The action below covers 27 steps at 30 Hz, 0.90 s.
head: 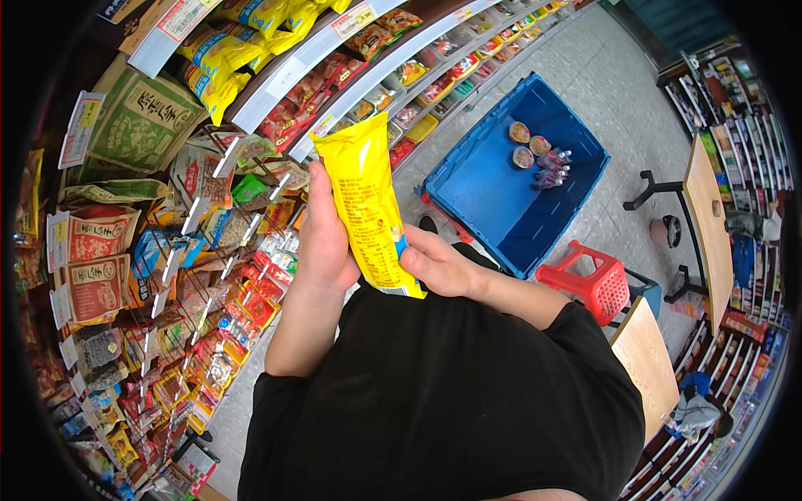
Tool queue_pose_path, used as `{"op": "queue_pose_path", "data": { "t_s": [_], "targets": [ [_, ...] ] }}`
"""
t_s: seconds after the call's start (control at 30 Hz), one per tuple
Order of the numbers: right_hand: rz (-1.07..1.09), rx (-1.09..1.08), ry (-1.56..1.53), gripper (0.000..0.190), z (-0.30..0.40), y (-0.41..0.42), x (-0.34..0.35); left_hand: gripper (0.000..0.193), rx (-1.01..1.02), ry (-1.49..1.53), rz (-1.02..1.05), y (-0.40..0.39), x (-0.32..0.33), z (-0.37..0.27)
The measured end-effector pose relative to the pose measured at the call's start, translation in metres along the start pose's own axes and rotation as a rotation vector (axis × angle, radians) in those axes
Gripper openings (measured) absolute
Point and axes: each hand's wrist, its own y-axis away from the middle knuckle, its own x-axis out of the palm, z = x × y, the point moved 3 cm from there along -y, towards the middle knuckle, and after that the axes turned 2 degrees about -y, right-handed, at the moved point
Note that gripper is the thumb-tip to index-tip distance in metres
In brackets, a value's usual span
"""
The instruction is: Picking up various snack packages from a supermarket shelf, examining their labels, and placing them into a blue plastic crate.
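A yellow snack packet (363, 213) is held up in front of my chest, its printed back facing me. Its upper end leans to the left. My left hand (326, 238) lies along the packet's left edge, and part of its grip is hidden behind the packet. On the lower right edge, my right hand (438, 263) grips the packet with the thumb in front. Similar yellow packets (216, 59) lie on the upper shelf to the left.
A blue plastic crate (482, 200) on the right holds several tubs (522, 157) and small bottles (551, 168). Beside it stands a red plastic stool (586, 275). Snack racks (188, 269) with protruding hooks line the left. Wooden tabletops (711, 232) are farther right.
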Motion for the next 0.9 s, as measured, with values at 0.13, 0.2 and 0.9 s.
{"op": "queue_pose_path", "data": {
  "t_s": [0.13, 0.2, 0.9],
  "targets": [
    [0.013, 0.005, -0.028, 0.068, -0.004, -0.002, -0.002, 0.072, 0.006, -0.002, -0.026, 0.001, 0.000, -0.001],
    [0.006, -0.014, -0.012, 0.065, -0.004, -0.003, -0.001, 0.072, 0.018, -0.009, -0.040, 0.001, -0.001, -0.002],
    [-0.366, -0.272, 0.390, 0.083, 0.063, -0.017, -0.085, 0.074, -0.006, -0.133, -0.102, -0.025, -0.057, 0.021]
  ]
}}
